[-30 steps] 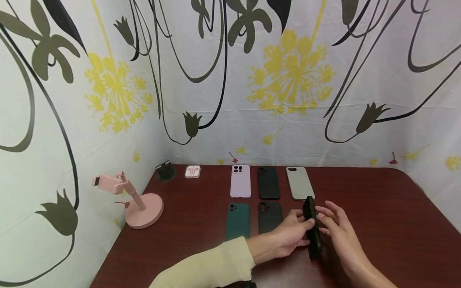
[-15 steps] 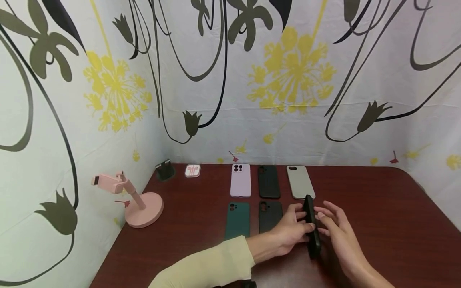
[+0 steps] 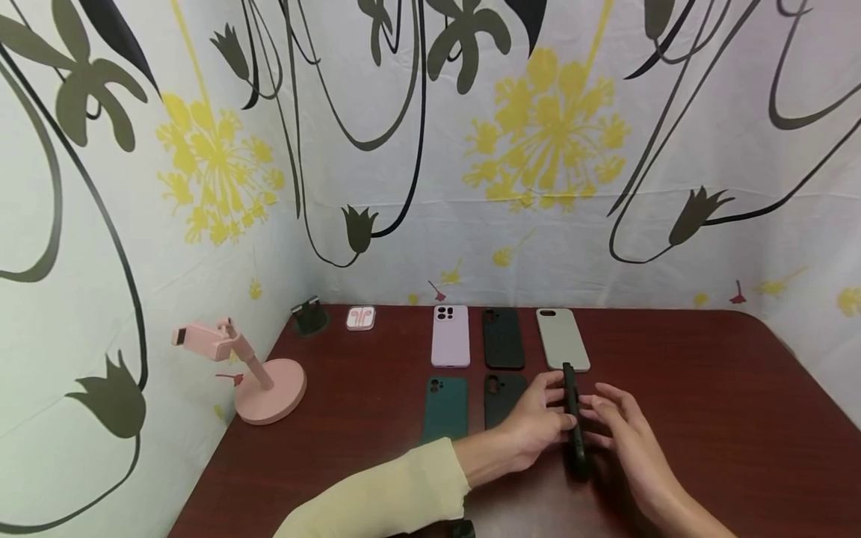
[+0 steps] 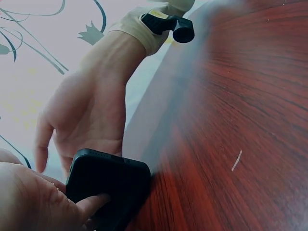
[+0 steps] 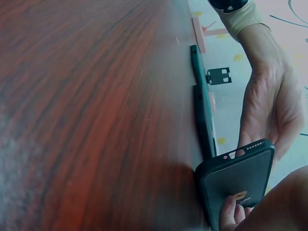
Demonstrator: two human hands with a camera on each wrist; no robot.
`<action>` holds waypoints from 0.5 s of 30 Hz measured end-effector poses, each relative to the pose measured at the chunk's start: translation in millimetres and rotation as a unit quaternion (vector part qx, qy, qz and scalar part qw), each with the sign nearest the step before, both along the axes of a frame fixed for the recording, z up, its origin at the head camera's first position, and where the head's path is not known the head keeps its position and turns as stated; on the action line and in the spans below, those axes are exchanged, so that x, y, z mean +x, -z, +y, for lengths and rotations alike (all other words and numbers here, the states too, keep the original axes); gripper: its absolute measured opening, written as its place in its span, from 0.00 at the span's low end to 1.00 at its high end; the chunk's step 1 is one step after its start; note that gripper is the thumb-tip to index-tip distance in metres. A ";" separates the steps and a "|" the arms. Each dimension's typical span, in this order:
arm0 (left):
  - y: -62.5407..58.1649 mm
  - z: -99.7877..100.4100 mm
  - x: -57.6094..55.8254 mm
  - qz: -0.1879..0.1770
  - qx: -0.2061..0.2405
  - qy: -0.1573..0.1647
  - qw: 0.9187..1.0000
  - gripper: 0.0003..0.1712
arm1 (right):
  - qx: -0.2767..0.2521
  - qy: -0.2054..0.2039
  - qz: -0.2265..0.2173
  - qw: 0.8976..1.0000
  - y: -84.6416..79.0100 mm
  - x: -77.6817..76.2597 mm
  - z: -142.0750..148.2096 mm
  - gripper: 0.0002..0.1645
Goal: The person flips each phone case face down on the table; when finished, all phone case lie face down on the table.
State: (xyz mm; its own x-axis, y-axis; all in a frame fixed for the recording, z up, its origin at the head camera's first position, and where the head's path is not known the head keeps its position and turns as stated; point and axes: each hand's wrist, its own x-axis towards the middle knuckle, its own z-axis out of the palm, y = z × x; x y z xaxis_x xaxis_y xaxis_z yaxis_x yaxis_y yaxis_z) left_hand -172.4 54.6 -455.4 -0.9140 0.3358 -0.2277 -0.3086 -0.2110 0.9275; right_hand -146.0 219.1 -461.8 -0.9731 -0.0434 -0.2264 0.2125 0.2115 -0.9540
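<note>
A black phone case stands edge-on on the table, its near short end facing the person. My left hand holds it from the left, thumb at the top edge and fingers along the side face. From the right, my right hand reaches with extended fingers, tips touching the case's other face. In the right wrist view the inner face of the case shows a small mark and port cut-outs, with my right fingertips on it. A left fingertip lies on the case's dark face in the left wrist view.
Several phone cases lie in two rows: lilac, dark and pale grey behind, teal and dark grey in front. A pink stand, a dark folding stand and an earphone box sit left.
The case has shifted slightly left and turned to a thinner edge-on view. Both hands have moved a little left with it.
</note>
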 end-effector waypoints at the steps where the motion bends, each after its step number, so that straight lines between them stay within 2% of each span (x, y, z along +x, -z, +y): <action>1: 0.0 -1.0 -0.2 -0.001 0.003 0.000 1.000 0.41 | 0.000 -0.001 -0.007 1.000 0.6 -0.7 0.1 0.42; 8: 1.0 -10.3 -2.6 0.003 0.007 0.023 1.000 0.52 | 0.006 -0.014 -0.044 0.999 1.2 -5.7 2.9 0.48; 15: 1.4 -17.9 -4.9 0.005 -0.011 0.031 0.999 0.53 | 0.041 -0.033 -0.059 0.997 3.0 -11.9 1.3 0.51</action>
State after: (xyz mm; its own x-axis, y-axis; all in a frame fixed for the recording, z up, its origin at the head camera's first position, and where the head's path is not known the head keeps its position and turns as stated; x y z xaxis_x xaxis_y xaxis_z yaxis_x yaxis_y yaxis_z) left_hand -177.3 36.7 -456.8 -0.8942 0.3863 -0.2260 -0.3102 -0.1707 0.9352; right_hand -158.0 220.4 -464.8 -0.9353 -0.0842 -0.3438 0.3043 0.3047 -0.9025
